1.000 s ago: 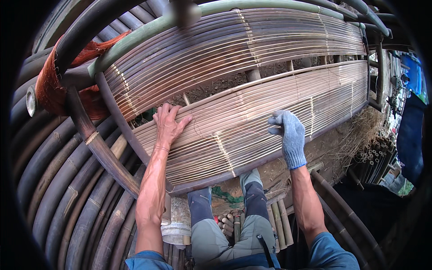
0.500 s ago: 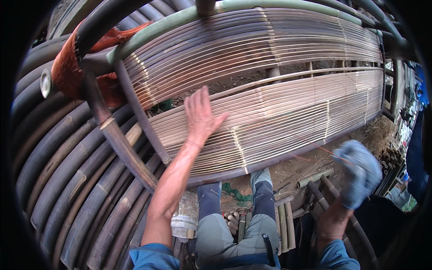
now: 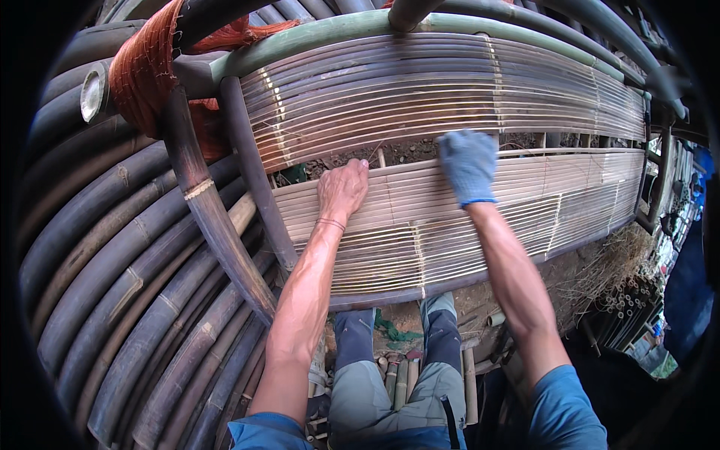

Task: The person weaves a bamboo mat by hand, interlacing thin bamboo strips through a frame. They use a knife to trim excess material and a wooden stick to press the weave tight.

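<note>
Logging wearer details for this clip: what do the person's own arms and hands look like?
The left hand is bare, with a thin band at the wrist. The right hand wears a blue-grey knit work glove. Both forearms are uncovered, with short blue sleeves near the shoulders.

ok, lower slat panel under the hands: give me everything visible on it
The lower slat panel is a long mat of thin, pale bamboo strips laid edge to edge and running sideways, lashed by several cross rows of binding. It looks dry, intact and flat, bowed only by the lens. It lies below a matching upper panel, with a gap between them showing soil. The bare left hand and the gloved right hand both press on its top edge.
</note>
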A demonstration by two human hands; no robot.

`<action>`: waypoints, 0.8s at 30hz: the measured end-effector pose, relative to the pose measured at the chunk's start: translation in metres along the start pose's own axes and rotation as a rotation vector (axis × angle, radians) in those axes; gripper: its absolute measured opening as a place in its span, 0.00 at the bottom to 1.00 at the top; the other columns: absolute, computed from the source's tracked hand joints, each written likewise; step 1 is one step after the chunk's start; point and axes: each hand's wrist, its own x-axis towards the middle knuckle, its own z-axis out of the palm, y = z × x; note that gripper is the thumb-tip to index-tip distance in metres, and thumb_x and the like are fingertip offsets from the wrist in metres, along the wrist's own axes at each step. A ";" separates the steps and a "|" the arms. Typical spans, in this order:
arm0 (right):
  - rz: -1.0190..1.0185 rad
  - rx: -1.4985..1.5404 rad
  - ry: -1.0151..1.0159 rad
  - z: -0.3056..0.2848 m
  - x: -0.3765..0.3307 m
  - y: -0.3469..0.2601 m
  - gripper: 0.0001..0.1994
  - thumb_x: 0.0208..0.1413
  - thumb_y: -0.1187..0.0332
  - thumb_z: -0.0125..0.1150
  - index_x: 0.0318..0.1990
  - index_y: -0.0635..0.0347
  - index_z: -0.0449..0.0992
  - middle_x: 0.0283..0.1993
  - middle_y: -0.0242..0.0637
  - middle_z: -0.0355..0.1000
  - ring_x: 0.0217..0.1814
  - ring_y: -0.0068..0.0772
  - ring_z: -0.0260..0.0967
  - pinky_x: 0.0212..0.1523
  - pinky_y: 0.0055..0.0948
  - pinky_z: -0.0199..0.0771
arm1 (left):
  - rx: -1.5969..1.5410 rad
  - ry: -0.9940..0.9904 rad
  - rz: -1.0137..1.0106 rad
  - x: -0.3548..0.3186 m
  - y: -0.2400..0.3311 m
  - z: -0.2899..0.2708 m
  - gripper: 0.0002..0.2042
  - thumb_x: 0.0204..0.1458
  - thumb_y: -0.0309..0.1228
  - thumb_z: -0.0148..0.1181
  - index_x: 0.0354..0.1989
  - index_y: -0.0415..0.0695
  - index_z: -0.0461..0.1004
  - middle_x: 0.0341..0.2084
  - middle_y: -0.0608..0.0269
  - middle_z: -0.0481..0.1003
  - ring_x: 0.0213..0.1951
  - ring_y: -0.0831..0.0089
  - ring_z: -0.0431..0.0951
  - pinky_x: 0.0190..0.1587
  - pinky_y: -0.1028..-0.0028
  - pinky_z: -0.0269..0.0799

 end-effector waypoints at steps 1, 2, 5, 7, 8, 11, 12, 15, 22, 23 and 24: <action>0.041 -0.010 -0.174 0.007 0.004 -0.028 0.10 0.60 0.59 0.58 0.30 0.48 0.81 0.32 0.38 0.79 0.36 0.43 0.77 0.38 0.43 0.70 | 0.016 -0.029 -0.020 0.003 0.005 -0.004 0.17 0.65 0.42 0.46 0.40 0.42 0.76 0.32 0.42 0.81 0.38 0.41 0.81 0.45 0.49 0.74; 0.082 0.051 -0.392 0.013 0.009 -0.056 0.09 0.59 0.61 0.57 0.33 0.50 0.82 0.36 0.41 0.80 0.39 0.46 0.79 0.40 0.45 0.72 | 0.035 -0.058 -0.042 0.006 0.007 -0.008 0.17 0.65 0.42 0.45 0.41 0.42 0.76 0.33 0.42 0.81 0.39 0.41 0.81 0.46 0.49 0.74; -0.012 0.256 -0.755 0.046 0.021 -0.078 0.11 0.55 0.65 0.57 0.38 0.57 0.84 0.44 0.50 0.80 0.46 0.53 0.80 0.45 0.49 0.76 | -0.033 -0.166 -0.088 0.020 0.010 -0.013 0.16 0.62 0.39 0.45 0.43 0.42 0.76 0.37 0.40 0.81 0.45 0.41 0.80 0.51 0.48 0.73; -0.292 0.422 -0.830 0.089 0.030 -0.052 0.14 0.53 0.67 0.55 0.42 0.63 0.83 0.45 0.57 0.79 0.49 0.60 0.77 0.50 0.49 0.77 | -0.092 -0.218 -0.049 0.031 0.022 -0.007 0.17 0.61 0.39 0.45 0.45 0.42 0.77 0.38 0.38 0.81 0.47 0.41 0.80 0.52 0.48 0.73; -0.310 0.458 -0.873 0.085 0.038 -0.057 0.14 0.52 0.68 0.55 0.41 0.64 0.83 0.44 0.57 0.79 0.50 0.60 0.77 0.49 0.49 0.78 | -0.146 -0.234 -0.120 0.036 0.018 -0.005 0.17 0.59 0.39 0.47 0.42 0.43 0.79 0.40 0.38 0.80 0.50 0.44 0.79 0.56 0.49 0.69; -0.349 0.432 -0.931 0.080 0.044 -0.056 0.13 0.53 0.68 0.55 0.40 0.65 0.82 0.44 0.58 0.79 0.48 0.59 0.78 0.47 0.50 0.78 | -0.126 -0.156 -0.278 0.034 0.027 0.003 0.16 0.58 0.41 0.50 0.38 0.47 0.83 0.41 0.45 0.82 0.49 0.49 0.80 0.59 0.49 0.61; -0.357 0.402 -0.938 0.079 0.043 -0.051 0.13 0.53 0.68 0.55 0.40 0.65 0.82 0.44 0.58 0.79 0.48 0.59 0.78 0.46 0.51 0.78 | -0.117 -0.132 -0.321 0.033 0.032 0.005 0.16 0.58 0.41 0.51 0.36 0.48 0.84 0.41 0.47 0.83 0.49 0.51 0.80 0.61 0.49 0.58; -0.119 0.369 -0.783 0.028 0.029 -0.074 0.13 0.55 0.67 0.55 0.41 0.63 0.82 0.43 0.57 0.79 0.46 0.58 0.79 0.45 0.49 0.78 | -0.277 0.106 -0.246 0.010 0.023 0.005 0.14 0.57 0.42 0.55 0.36 0.49 0.85 0.34 0.52 0.84 0.45 0.53 0.81 0.62 0.48 0.56; -0.131 0.829 -0.052 -0.025 -0.072 -0.065 0.09 0.54 0.65 0.67 0.39 0.58 0.82 0.50 0.46 0.76 0.57 0.48 0.71 0.56 0.46 0.71 | -0.847 -0.304 0.022 -0.029 0.022 -0.044 0.08 0.53 0.32 0.67 0.35 0.40 0.85 0.30 0.62 0.82 0.36 0.73 0.80 0.43 0.74 0.75; -0.068 0.961 -0.146 -0.034 -0.091 -0.060 0.09 0.55 0.66 0.65 0.41 0.58 0.82 0.50 0.46 0.76 0.56 0.48 0.71 0.55 0.46 0.72 | -0.947 -0.482 0.022 -0.031 0.021 -0.051 0.09 0.54 0.32 0.67 0.35 0.39 0.85 0.31 0.62 0.82 0.36 0.73 0.79 0.43 0.74 0.75; -0.006 1.093 -0.242 -0.045 -0.114 -0.053 0.09 0.57 0.68 0.63 0.42 0.59 0.81 0.50 0.46 0.76 0.55 0.49 0.72 0.54 0.45 0.72 | -0.896 -0.509 0.012 -0.030 0.017 -0.054 0.09 0.54 0.32 0.67 0.36 0.39 0.85 0.31 0.62 0.82 0.36 0.73 0.79 0.43 0.74 0.75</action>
